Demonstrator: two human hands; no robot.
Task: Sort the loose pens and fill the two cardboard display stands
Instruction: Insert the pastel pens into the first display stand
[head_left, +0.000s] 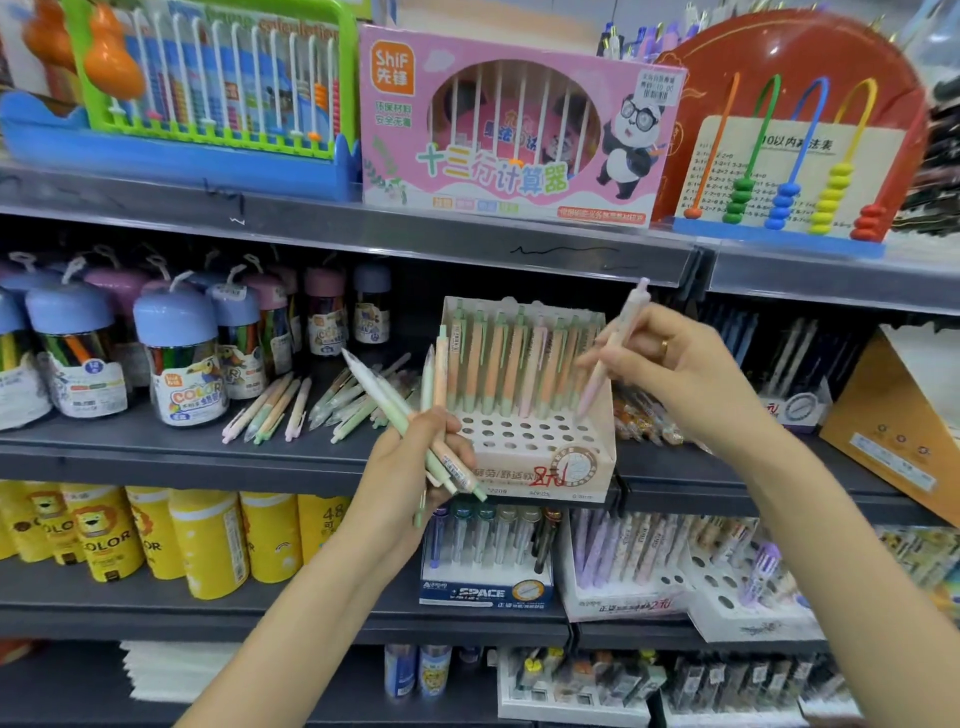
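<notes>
- Right hand (680, 364) is up by the cardboard display stand (530, 447), its grip closed in a pinch around one pale pink pen (613, 345), tip angled down toward the right end of the stand's holes, clicker end pointing up at the shelf edge.
- Left hand (415, 457) has its grip wrapped round a bundle of pens (415, 400), mint, white and peach, fanned out above the fist, just beside the stand's left front corner.
- More loose pens (311, 402) lie scattered on the shelf (156, 447) left of the stand, near the crayon tubs (179, 358).
- Handling call: these look like light, stiff, smooth plastic barrels. Easy to carry, likely slippery in a bunch, so the fanned bundle could slide. A mid-barrel pinch, as the right hand has now, looks best for steering a tip into a hole.
- The stand is thin card, so I'd expect it to shift or tip back if a pen is pushed hard.
- Back row is filled with peach-and-green pens; front rows of holes sit bare.
- Hard to see: the pink pen's tip against the stand, whether it has reached a hole I cannot tell. The left hand's pen count is unclear behind the fingers.
- A second stand for this task isn't clearly picked out; the boxes on the lower shelf may be other stock.
</notes>
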